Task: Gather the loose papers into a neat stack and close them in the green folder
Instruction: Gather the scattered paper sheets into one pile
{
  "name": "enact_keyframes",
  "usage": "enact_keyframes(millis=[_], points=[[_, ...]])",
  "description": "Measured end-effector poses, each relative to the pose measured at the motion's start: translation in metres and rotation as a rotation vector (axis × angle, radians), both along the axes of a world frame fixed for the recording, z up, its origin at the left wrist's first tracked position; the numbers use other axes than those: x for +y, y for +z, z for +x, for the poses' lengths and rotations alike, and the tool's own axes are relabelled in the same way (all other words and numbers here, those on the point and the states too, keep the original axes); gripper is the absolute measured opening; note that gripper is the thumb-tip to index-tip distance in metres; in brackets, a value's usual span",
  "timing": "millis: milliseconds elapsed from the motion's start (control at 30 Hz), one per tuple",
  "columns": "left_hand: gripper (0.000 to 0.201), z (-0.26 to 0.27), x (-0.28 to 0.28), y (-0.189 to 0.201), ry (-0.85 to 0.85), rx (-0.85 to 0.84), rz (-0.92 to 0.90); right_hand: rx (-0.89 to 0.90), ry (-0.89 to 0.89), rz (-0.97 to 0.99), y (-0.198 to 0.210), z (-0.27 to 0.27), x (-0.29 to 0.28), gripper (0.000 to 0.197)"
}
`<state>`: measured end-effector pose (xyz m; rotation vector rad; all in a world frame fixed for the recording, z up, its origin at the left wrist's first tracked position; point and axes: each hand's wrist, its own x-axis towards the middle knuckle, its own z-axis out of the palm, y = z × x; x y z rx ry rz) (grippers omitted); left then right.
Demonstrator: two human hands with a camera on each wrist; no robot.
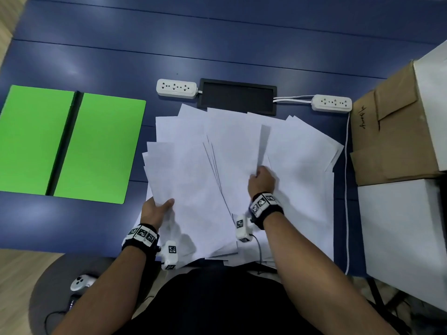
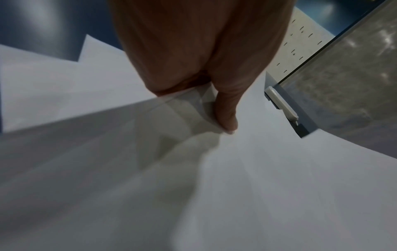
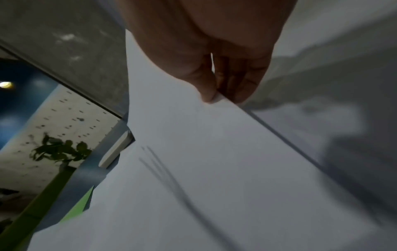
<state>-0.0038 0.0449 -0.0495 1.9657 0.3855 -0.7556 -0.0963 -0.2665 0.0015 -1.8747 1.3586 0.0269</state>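
Several loose white papers (image 1: 242,151) lie fanned in an untidy overlapping heap on the blue table, in front of me. My left hand (image 1: 158,206) grips the left near edge of a bundle of sheets, thumb on top (image 2: 227,117) and fingers underneath. My right hand (image 1: 260,177) pinches the edge of sheets near the heap's middle, thumb and fingers closed on the paper edge (image 3: 217,98). The green folder (image 1: 72,143) lies open and flat to the left of the heap, its dark spine running down the middle, with nothing in it.
Two white power strips (image 1: 176,88) (image 1: 331,102) flank a black cable hatch (image 1: 237,96) just behind the papers. Cardboard and white boxes (image 1: 396,131) crowd the right edge. A white cable (image 1: 347,189) runs down the right side. A controller (image 1: 81,282) sits on a stool below.
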Motion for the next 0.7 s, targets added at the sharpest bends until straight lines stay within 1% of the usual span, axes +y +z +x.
enact_keyframes(millis=[100, 200, 233, 300, 433, 467, 500, 600, 667, 700], points=[[0.013, 0.002, 0.007, -0.005, -0.017, 0.012, 0.009, 0.101, 0.104, -0.082, 0.010, -0.035, -0.036, 0.022], [0.011, 0.004, 0.010, -0.010, -0.006, 0.044, 0.020, 0.336, 0.241, -0.147, 0.006, -0.066, -0.051, 0.035], [0.012, 0.004, 0.009, -0.011, 0.003, 0.050, 0.017, 0.387, 0.240, -0.136, 0.001, -0.074, -0.050, 0.038], [0.015, 0.005, 0.006, -0.009, 0.010, 0.060, 0.012, 0.411, 0.158, -0.082, -0.005, -0.082, -0.040, 0.046], [0.019, 0.006, 0.005, -0.009, -0.036, 0.025, 0.057, 0.281, -0.062, 0.051, -0.016, -0.086, -0.016, 0.081], [0.020, 0.006, 0.005, -0.009, -0.038, 0.025, 0.069, 0.264, -0.096, 0.080, -0.017, -0.087, -0.012, 0.084], [0.020, 0.007, 0.006, -0.009, -0.027, 0.022, 0.068, 0.255, -0.116, 0.101, -0.018, -0.088, -0.010, 0.080], [0.021, 0.006, 0.006, -0.009, -0.026, 0.029, 0.072, 0.221, -0.162, 0.118, -0.027, -0.101, -0.021, 0.051], [0.019, 0.006, 0.005, -0.008, -0.040, 0.034, 0.073, 0.253, -0.225, 0.058, -0.025, -0.114, -0.038, 0.041], [0.020, 0.005, 0.005, -0.009, -0.040, 0.039, 0.073, 0.310, -0.241, -0.013, -0.022, -0.123, -0.049, 0.040]])
